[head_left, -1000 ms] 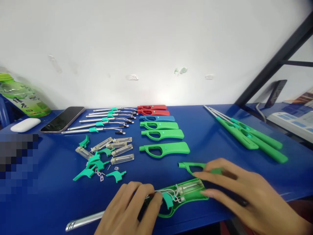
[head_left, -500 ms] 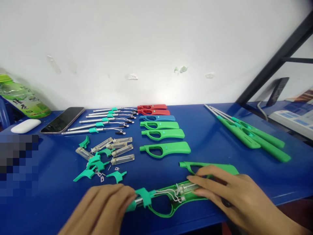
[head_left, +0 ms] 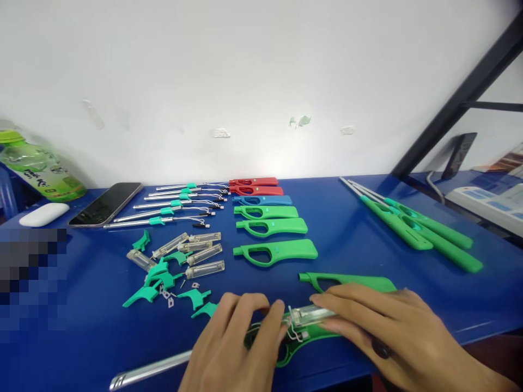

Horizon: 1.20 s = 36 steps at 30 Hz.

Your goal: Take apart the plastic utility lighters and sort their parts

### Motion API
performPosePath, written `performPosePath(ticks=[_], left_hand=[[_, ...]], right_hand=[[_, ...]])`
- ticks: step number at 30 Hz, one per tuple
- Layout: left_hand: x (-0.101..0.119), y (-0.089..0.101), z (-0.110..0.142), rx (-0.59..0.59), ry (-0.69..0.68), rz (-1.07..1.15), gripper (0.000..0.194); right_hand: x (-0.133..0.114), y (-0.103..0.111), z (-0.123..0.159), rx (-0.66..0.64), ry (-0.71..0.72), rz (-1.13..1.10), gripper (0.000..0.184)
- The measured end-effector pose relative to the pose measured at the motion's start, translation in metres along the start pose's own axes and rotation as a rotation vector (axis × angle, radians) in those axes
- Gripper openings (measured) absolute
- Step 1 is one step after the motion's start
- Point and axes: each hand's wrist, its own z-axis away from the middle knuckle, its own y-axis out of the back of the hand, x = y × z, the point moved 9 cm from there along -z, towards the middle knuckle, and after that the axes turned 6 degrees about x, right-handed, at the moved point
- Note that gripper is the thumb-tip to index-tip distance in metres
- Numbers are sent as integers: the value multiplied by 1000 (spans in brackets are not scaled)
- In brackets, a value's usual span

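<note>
An open green lighter shell (head_left: 304, 332) lies at the table's near edge, with a clear fuel tube and white wires inside and a long metal nozzle (head_left: 151, 369) sticking out to the left. My left hand (head_left: 235, 348) presses its fingers together on the shell's trigger end. My right hand (head_left: 388, 335) lies over the handle end, fingers extended onto the clear tube. A second green shell half (head_left: 347, 281) sits just behind my right hand.
On the blue table (head_left: 93, 321) lie loose teal triggers (head_left: 157, 275), clear fuel tubes (head_left: 200, 256), a row of metal nozzles (head_left: 163, 209), red, blue and green shell halves (head_left: 269, 228) and finished green lighters (head_left: 420, 234). A phone (head_left: 106, 204), white case and bottle stand far left.
My left hand drew back to the left, baring the teal trigger, then came forward again over the shell's trigger end. My right hand stayed on the handle end.
</note>
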Motion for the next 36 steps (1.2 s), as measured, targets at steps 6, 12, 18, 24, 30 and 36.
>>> performPosePath(ticks=[6, 12, 18, 24, 30, 36], left_hand=[[-1, -15, 6, -14, -13, 24, 40], [5, -17, 5, -44, -19, -9, 46], [0, -18, 7, -61, 9, -11, 42], [0, -12, 1, 7, 5, -41, 35], [-3, 8, 6, 126, -36, 47, 23], [-19, 23, 6, 130, 5, 127, 23]], right_hand=[[-2, 6, -2, 13, 9, -31, 24], [8, 4, 20, -18, 8, 24, 23], [35, 23, 34, 63, -141, 82, 23], [5, 18, 2, 45, 7, 95, 28], [-14, 19, -31, 87, 97, -35, 32], [-24, 11, -43, 68, 119, -109, 30]])
